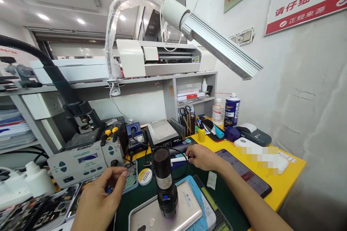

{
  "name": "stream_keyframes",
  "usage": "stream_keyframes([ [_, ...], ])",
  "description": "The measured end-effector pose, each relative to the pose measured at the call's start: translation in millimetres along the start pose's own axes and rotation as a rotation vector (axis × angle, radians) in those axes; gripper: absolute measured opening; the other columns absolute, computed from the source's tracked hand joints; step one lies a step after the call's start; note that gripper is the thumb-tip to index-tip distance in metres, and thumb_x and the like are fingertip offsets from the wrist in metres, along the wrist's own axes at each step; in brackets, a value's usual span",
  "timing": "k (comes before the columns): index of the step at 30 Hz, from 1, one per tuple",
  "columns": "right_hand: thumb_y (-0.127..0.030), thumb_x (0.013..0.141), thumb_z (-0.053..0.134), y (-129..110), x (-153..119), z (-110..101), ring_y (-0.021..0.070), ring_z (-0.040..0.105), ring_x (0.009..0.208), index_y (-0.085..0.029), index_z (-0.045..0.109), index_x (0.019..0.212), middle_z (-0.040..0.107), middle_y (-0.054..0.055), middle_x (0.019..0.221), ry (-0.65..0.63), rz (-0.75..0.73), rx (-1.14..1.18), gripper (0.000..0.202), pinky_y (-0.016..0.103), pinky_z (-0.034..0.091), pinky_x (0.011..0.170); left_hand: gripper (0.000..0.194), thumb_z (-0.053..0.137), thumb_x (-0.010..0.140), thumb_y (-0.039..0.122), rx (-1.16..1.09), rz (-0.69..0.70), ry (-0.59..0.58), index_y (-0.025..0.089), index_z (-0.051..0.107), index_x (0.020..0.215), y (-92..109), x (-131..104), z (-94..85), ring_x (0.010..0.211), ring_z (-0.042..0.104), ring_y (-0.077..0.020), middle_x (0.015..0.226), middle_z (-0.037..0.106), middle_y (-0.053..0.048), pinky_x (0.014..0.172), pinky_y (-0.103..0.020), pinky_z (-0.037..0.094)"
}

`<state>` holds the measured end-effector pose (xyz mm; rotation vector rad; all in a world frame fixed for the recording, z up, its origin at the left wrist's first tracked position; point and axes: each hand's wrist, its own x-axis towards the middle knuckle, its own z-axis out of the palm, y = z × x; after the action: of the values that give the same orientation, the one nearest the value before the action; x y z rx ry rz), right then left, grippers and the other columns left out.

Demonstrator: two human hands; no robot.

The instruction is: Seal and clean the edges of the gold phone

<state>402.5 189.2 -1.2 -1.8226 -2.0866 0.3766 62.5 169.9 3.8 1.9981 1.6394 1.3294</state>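
Note:
A black flashlight-like cylinder point(164, 184) stands upright on the back of a pale gold phone housing point(143, 211), with a purplish glow at its base. Left of it, my left hand point(101, 196) hovers by the parts trays, thumb and forefinger brought together; anything between them is too small to make out. Beyond the cylinder, my right hand point(203, 157) pinches the dark end of a slim white tool point(177, 159) lying over the dark mat. A round white-and-yellow tin point(145, 176) sits between the left hand and the cylinder.
Parts trays point(134, 184) and a soldering station point(78, 162) are at left. A tablet point(244, 173) lies on the yellow surface at right, near a yellow bottle point(201, 133) and spray can point(231, 111). A lamp point(222, 45) hangs overhead.

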Motion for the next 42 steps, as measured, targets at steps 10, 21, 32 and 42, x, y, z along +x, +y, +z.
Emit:
stream_keyframes([
  [10,-0.017,0.086,0.06,4,3,4,0.0234,0.063,0.086,-0.018,0.067,0.101,0.069,0.008,0.094,0.002,0.008,-0.026,0.017,0.029,0.041,0.071,0.031,0.046,0.093,0.048,0.102,0.061,-0.237,0.025,0.067,0.099,3,-5,1.8,0.08,0.067,-0.0238,0.091,0.073,-0.005,0.068,-0.033,0.05],
  [21,-0.016,0.083,0.06,9,10,15,0.0227,0.059,0.086,-0.018,0.057,0.092,0.065,0.008,0.096,0.026,-0.017,-0.06,0.011,0.03,0.039,0.071,0.026,0.042,0.097,0.038,0.117,0.043,-0.268,0.026,0.063,0.102,3,-7,2.6,0.081,0.062,-0.0229,0.1,0.067,-0.005,0.073,-0.038,0.047],
  [32,-0.02,0.085,0.059,11,13,16,0.0233,0.061,0.083,-0.017,0.059,0.093,0.066,0.007,0.09,-0.018,-0.01,-0.069,0.009,0.031,0.04,0.069,0.02,0.043,0.097,0.03,0.119,0.086,-0.273,0.024,0.062,0.101,8,-9,2.1,0.098,0.061,-0.0262,0.099,0.067,-0.006,0.083,-0.04,0.046],
  [42,-0.018,0.086,0.057,6,12,12,0.0222,0.061,0.083,-0.018,0.06,0.09,0.067,0.007,0.091,0.028,-0.013,-0.096,0.005,0.03,0.04,0.068,0.019,0.044,0.095,0.023,0.153,0.12,-0.246,0.023,0.063,0.099,9,-10,0.9,0.095,0.06,-0.0262,0.095,0.067,-0.006,0.084,-0.041,0.046],
])
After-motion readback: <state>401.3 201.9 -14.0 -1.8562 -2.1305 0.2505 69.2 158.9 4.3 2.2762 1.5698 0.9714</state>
